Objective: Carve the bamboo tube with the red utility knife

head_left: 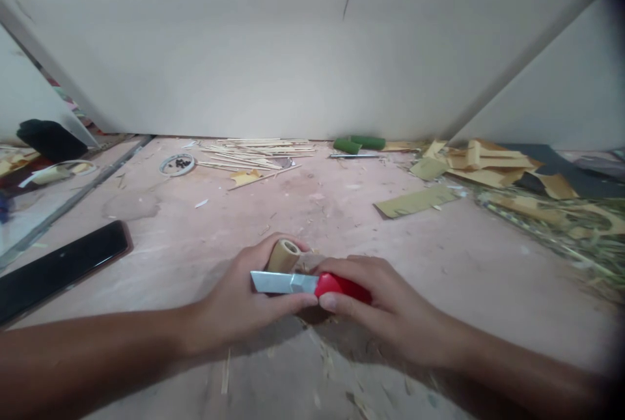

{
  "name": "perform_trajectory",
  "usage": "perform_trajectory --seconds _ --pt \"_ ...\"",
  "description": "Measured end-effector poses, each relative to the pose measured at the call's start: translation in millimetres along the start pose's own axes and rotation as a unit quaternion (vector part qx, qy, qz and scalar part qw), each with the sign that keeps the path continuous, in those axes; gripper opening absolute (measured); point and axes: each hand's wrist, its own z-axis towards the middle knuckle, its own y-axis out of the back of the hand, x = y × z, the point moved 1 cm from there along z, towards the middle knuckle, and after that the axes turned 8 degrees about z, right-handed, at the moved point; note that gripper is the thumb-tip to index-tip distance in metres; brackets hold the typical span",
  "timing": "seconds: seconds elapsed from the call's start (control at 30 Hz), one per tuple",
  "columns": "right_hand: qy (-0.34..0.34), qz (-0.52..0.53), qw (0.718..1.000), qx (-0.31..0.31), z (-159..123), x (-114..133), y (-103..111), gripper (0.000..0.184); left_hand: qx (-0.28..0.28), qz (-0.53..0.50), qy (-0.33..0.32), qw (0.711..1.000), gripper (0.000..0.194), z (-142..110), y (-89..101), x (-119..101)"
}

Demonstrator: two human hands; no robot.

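Phone (pixel 68 264): on the counter (pixel 234 211), over left
Dish (pixel 161 170): beyond the phone, left of the sticks (pixel 254 154)
Sticks: at the back, before the panel (pixel 244 49)
Tubes (pixel 368 142): just right of the sticks
Scraps (pixel 488 165): right of the tubes

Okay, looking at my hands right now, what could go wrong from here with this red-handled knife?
The blade of the knife in your right hand sits just above your left thumb, so a slip could cut it. The hollow tube in your left hand looks round and short, so it might turn under pressure. A thin sliver lies on the surface near your left forearm and could prick you.
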Motion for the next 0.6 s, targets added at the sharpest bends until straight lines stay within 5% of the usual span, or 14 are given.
perform_trajectory --seconds 0.6 --pt "0.004 0.033 0.998 -0.046 -3 -3 -12 0.023 -0.031 -0.046 0.011 0.998 0.048 1 -0.8 -1"
